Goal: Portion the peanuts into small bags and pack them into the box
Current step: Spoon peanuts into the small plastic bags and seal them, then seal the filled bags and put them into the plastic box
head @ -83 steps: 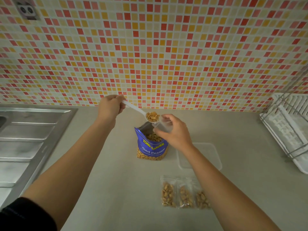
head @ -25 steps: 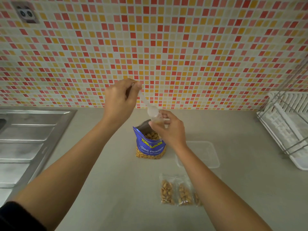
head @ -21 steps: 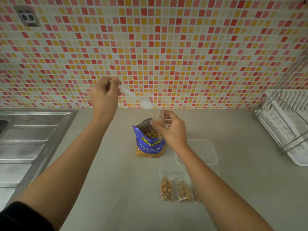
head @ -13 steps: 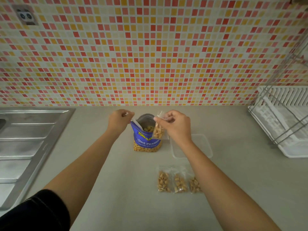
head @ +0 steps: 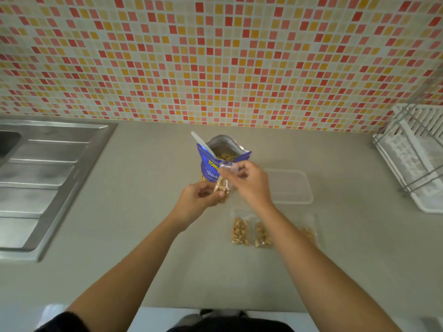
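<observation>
A small clear bag (head: pixel 224 185) with a portion of peanuts is held above the counter (head: pixel 143 212), just in front of the open blue peanut pouch (head: pixel 215 164), probably so its top can be sealed. Its top edge is pinched by the right hand (head: pixel 249 183), while its filled bottom is cupped by the left hand (head: pixel 199 196). Both forearms are extended forward and converge on it; the white spoon (head: pixel 203 144) is left standing in the pouch, with filled bags (head: pixel 251 232) and the clear box (head: pixel 291 188) nearby.

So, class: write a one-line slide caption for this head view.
Both hands hold a small bag of peanuts before the open blue pouch, spoon inside.
</observation>
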Tool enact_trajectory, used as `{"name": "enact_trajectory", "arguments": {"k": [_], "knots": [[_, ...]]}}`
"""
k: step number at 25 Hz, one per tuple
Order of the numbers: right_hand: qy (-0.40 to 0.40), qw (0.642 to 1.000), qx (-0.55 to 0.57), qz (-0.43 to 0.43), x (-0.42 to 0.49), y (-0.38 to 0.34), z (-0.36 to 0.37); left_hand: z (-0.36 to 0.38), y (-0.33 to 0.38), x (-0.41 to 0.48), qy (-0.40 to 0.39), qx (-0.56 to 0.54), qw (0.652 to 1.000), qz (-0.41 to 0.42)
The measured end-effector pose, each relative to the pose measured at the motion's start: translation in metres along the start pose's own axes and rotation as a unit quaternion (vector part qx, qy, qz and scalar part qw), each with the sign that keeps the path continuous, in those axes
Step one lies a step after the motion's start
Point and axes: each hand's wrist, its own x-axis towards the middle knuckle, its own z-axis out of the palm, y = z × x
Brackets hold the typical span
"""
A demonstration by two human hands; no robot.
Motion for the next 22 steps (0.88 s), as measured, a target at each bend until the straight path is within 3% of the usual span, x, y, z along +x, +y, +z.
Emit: {"name": "enact_trajectory", "arguments": {"k": [5,9,12,15,19,22], "knots": [[-0.101,0.992,0.016,0.076,-0.011,0.044,0.002,0.004,-0.038,-0.012,0.012,-0.072,0.991,-0.116],[-0.064,0.982,-0.166,0.059,-0.016,0.067,0.005,0.007,-0.065,-0.016,0.014,-0.067,0.985,-0.158],[-0.061,0.957,-0.278,0.051,-0.022,0.081,0.013,0.007,-0.083,-0.018,0.07,0.05,0.984,-0.158],[-0.045,0.93,-0.364,0.027,-0.027,0.089,0.021,0.012,-0.087,-0.022,0.083,0.218,0.969,-0.084],[-0.059,0.931,-0.361,0.02,-0.029,0.101,0.025,0.013,-0.097,-0.023,0.068,0.36,0.93,-0.021],[-0.035,0.948,-0.315,-0.016,-0.034,0.1,0.016,0.016,-0.096,-0.029,0.094,0.396,0.913,0.003]]}}
